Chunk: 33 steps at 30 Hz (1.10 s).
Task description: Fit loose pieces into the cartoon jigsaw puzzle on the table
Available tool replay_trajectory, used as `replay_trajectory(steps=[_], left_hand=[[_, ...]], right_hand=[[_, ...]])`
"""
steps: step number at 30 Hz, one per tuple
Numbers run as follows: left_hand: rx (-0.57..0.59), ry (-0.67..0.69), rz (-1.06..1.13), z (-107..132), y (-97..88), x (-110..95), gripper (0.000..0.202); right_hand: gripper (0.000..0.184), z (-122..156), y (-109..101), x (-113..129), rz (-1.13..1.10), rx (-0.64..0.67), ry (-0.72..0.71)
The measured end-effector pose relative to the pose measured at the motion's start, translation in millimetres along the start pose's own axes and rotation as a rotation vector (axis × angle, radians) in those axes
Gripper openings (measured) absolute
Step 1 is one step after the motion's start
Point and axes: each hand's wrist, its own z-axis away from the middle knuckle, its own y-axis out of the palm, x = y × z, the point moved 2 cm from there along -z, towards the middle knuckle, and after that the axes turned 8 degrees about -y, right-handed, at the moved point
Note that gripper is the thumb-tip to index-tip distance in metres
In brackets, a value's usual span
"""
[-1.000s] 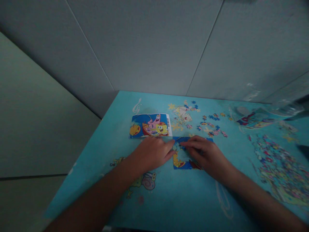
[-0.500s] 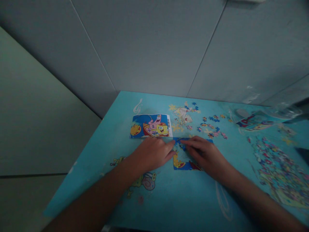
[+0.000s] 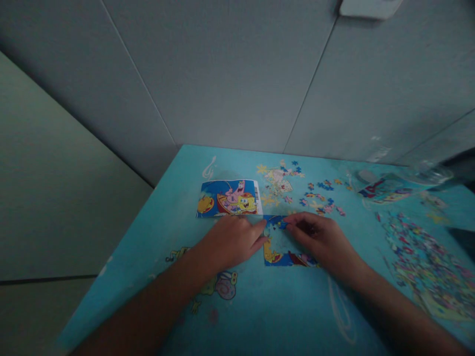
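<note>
A partly joined jigsaw puzzle (image 3: 285,259) lies on the table as a frame of blue, yellow and dark red pieces around a bare middle. My left hand (image 3: 233,242) rests at its left side, thumb and index finger apart, the index tip touching the upper left corner. At the top edge, my right hand (image 3: 321,237) pinches a small blue puzzle piece (image 3: 283,225) between thumb and fingertips; the hand covers the puzzle's right side. Just beyond my left hand lies the picture card (image 3: 230,199), showing cartoon figures in a boat.
Loose puzzle pieces (image 3: 322,200) are scattered behind the puzzle. A larger heap of pieces (image 3: 426,262) spreads at the right. A clear plastic jar (image 3: 401,185) lies on its side at the back right. The turquoise printed table (image 3: 267,311) meets a grey wall (image 3: 230,74).
My right hand's fingers have drawn back slightly to the right and closed in a pinch on a blue piece at the top edge. My left hand stays at the corner. The view has tilted up slightly.
</note>
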Motion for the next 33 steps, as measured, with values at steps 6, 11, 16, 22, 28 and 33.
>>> replay_trajectory(steps=[6, 11, 16, 22, 28, 33], left_hand=[[0.003, -0.001, 0.0, 1, 0.4, 0, 0.04], [0.018, -0.02, -0.008, 2, 5.1, 0, 0.04], [0.046, -0.034, -0.005, 2, 8.3, 1, 0.041], [0.056, -0.037, 0.028, 2, 11.3, 3, 0.042], [0.044, -0.035, 0.057, 3, 18.5, 6, 0.041], [0.029, -0.059, 0.063, 5, 21.9, 9, 0.039]], right_hand=[[0.021, 0, 0, 2, 0.086, -0.045, -0.056], [0.016, 1, -1, 5, 0.109, -0.07, -0.073], [0.014, 5, 4, 7, 0.091, -0.108, -0.087], [0.011, 15, 11, 14, 0.079, -0.164, -0.171], [0.011, 21, 10, 19, 0.19, -0.136, -0.399], [0.016, 22, 5, 21, 0.313, -0.099, -0.531]])
